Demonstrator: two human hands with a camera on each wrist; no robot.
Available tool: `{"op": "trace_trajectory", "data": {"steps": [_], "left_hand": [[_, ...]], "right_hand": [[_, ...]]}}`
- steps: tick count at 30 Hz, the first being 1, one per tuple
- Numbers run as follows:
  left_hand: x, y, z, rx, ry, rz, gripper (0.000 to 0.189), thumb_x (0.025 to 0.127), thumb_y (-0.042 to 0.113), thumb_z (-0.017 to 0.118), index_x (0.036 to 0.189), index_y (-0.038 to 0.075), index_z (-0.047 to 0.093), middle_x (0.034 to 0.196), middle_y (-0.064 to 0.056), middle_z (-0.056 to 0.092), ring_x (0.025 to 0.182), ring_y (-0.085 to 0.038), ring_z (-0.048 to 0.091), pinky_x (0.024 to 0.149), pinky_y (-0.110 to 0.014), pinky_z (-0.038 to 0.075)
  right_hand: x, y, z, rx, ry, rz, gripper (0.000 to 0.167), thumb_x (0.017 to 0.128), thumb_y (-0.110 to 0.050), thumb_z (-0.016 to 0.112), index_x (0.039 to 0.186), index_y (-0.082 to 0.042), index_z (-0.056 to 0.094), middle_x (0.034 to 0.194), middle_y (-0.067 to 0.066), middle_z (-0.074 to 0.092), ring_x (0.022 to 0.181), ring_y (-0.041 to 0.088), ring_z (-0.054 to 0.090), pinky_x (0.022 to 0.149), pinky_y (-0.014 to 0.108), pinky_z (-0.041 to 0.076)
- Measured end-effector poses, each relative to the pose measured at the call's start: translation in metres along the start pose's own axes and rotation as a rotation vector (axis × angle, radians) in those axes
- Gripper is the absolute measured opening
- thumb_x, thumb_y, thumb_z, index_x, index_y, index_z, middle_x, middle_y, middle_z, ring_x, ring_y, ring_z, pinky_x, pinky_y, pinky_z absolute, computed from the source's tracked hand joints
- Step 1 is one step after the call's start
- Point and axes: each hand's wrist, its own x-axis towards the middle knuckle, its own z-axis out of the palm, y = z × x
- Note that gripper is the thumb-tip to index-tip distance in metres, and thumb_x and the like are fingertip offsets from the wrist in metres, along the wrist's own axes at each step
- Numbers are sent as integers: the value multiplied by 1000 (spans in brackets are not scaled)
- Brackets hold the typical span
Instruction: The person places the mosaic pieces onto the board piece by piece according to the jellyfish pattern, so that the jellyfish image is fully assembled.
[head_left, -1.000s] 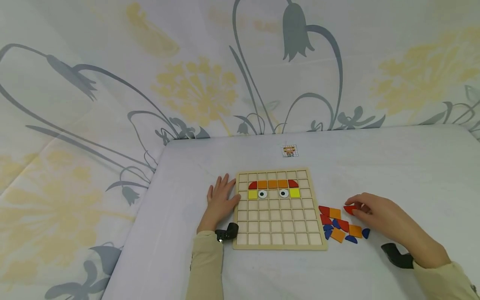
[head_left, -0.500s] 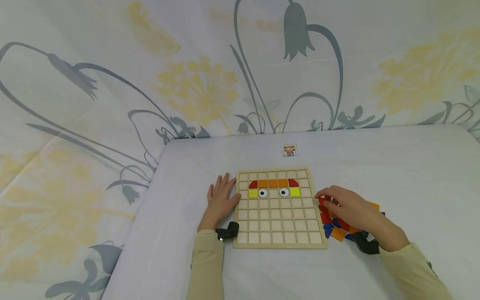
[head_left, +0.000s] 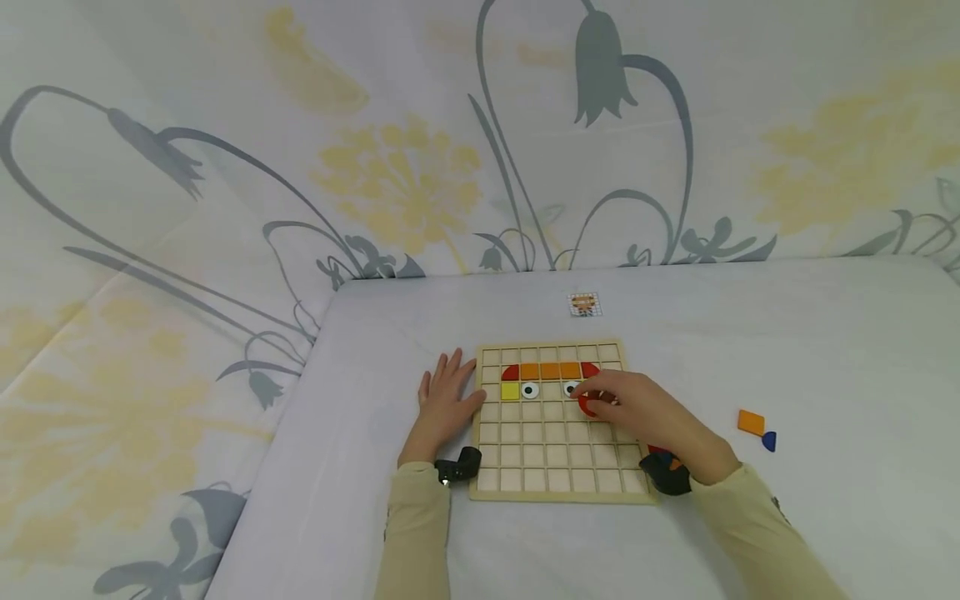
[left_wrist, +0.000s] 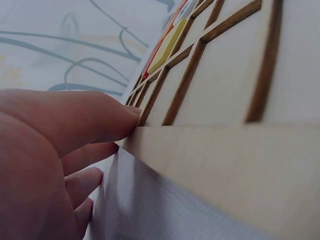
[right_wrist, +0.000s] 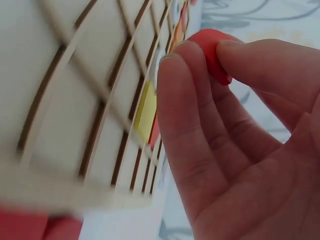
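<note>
White counter (head_left: 847, 358): board (head_left: 562, 498) part-filled at far side, near rows (head_left: 533, 456) probably pending, left hand (head_left: 442, 410) straight-fingered, right hand (head_left: 648, 414) pinching red piece (right_wrist: 211, 46).

Readable words, numbers or signs: 0 (the small picture card (head_left: 584, 305) included).

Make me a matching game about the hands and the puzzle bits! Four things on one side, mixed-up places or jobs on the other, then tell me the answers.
Things:
1. Right hand
2. Picture card
3. Left hand
4. Blue piece

Places or jobs:
A. touches the left edge of the wooden board
B. lies next to an orange square, right of the wooden board
C. lies beyond the wooden board's far edge
D. pinches a red piece over the wooden board

Pairs: 1-D, 2-C, 3-A, 4-B
</note>
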Motion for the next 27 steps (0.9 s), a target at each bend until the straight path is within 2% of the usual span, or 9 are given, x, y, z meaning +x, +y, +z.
{"op": "trace_trajectory", "data": {"steps": [6,12,22,27], "left_hand": [[1,0,1,14,5,4,53,87,29,52,136,13,38,147,-7,17,135,-24,5,104,-47,-2],[2,1,1,16,3,1,53,87,29,52,136,13,38,147,-7,17,135,-24,4,104,-47,-2],[2,0,1,36,4,5,53,87,28,53,136,12,39,147,-8,18,135,-25,5,104,-49,-1],[2,-1,1,40,1,8,53,87,29,52,136,13,38,147,-7,18,135,-24,5,104,-48,-2]], "right_hand": [[19,-10,13,5,-34,-22,21,87,-10,53,103,-14,66,90,-6,60,74,10,49,70,29,42],[35,-18,28,50,-68,2,23,89,-10,51,105,-15,66,84,-5,58,67,11,47,65,28,41],[51,-29,48,46,-35,36,22,87,-13,55,106,-17,65,87,-6,59,75,11,49,72,29,43],[55,-32,54,39,19,29,21,86,-14,58,106,-19,64,86,-7,58,75,11,50,72,29,44]]}}
